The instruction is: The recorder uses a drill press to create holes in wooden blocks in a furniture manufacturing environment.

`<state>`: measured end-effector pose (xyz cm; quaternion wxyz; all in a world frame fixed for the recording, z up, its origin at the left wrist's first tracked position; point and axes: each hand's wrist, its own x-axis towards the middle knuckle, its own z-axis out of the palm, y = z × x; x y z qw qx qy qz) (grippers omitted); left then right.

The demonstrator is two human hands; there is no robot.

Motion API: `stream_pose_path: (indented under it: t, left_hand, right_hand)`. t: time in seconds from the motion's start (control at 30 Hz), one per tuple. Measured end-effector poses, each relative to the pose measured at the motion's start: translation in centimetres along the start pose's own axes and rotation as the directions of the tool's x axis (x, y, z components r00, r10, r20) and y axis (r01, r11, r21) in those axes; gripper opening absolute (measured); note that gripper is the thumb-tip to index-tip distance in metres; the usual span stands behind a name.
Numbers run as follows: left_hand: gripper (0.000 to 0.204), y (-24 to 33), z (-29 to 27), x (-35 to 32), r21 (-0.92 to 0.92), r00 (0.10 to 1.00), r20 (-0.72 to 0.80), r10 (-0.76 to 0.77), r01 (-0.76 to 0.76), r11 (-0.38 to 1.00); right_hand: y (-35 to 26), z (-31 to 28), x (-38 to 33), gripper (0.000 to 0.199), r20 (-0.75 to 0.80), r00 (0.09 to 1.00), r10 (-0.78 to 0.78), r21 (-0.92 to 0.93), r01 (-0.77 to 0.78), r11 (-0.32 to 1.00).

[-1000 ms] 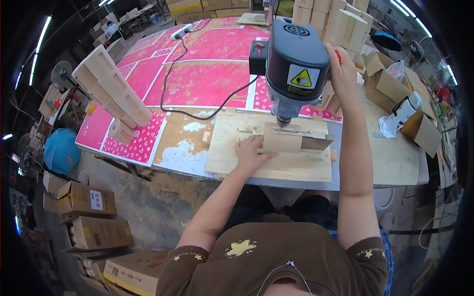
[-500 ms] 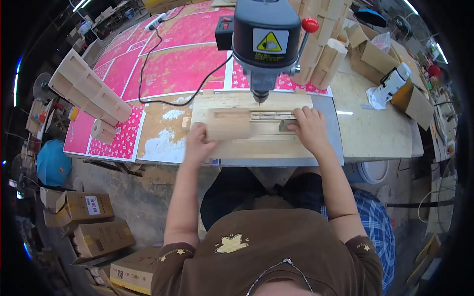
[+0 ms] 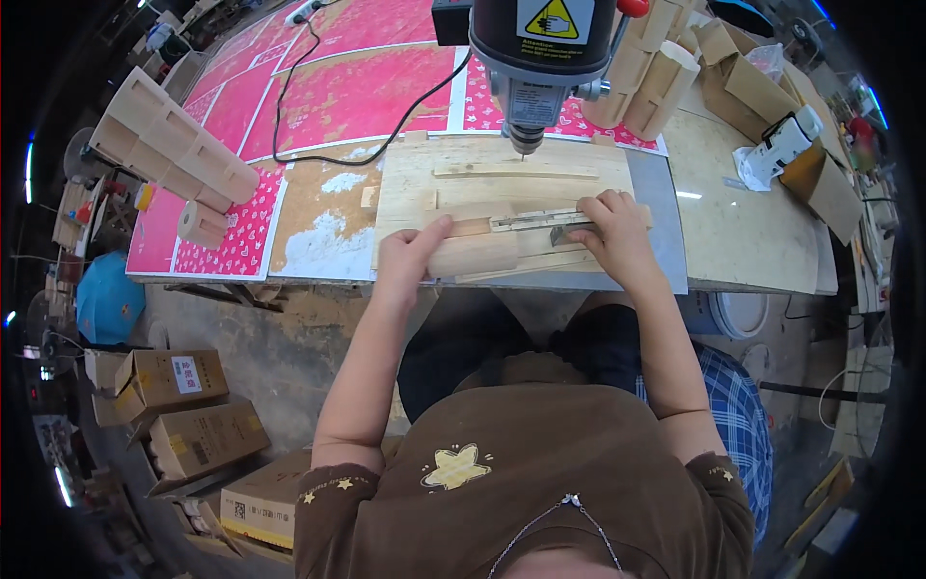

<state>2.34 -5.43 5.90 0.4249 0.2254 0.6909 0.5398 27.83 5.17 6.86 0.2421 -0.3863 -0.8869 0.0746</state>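
Observation:
My left hand (image 3: 409, 259) grips the left end of a pale rounded wooden block (image 3: 473, 255), its thumb on top near a long slot. A narrow strip with dark lines along it (image 3: 540, 222) lies against the block's right part. My right hand (image 3: 617, 230) has its fingers closed round a dark grey piece (image 3: 567, 234) beside that strip; what kind of tool this is, I cannot tell. Beneath both hands is a plywood board (image 3: 410, 188) with a thin wooden strip (image 3: 516, 171) fixed across it. A bench drill press (image 3: 543, 48) stands just beyond, its bit above the board.
Stacked slotted wooden cylinders (image 3: 178, 145) stand at the left, with a short one (image 3: 202, 224) in front. More cylinders (image 3: 662, 89) rise behind the drill. A black cable (image 3: 386, 145) crosses the pink table cover (image 3: 357, 96). A white bottle (image 3: 786, 145) and open carton (image 3: 738, 77) sit at the right.
The wooden block has moved toward me and slightly right, off the thin strip, and has met the narrow lined strip by my right hand. The whole view has shifted a little.

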Motion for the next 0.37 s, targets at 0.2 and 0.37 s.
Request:
stream_pose_path:
  t: [0.2,0.37]
  left_hand:
    - [0.042,-1.5,4.4,0.4,0.032,0.974,0.21,0.08,-0.089,0.996]
    - [0.046,-1.5,4.6,0.8,-0.108,0.942,0.151,0.299,-0.285,0.952]
  right_hand:
    - [-0.2,0.0,-0.3,0.036,-0.054,0.999,0.01,-0.089,-0.015,0.996]
    - [1.7,0.3,0.8,0.039,-0.047,0.997,0.062,-0.023,-0.063,0.998]
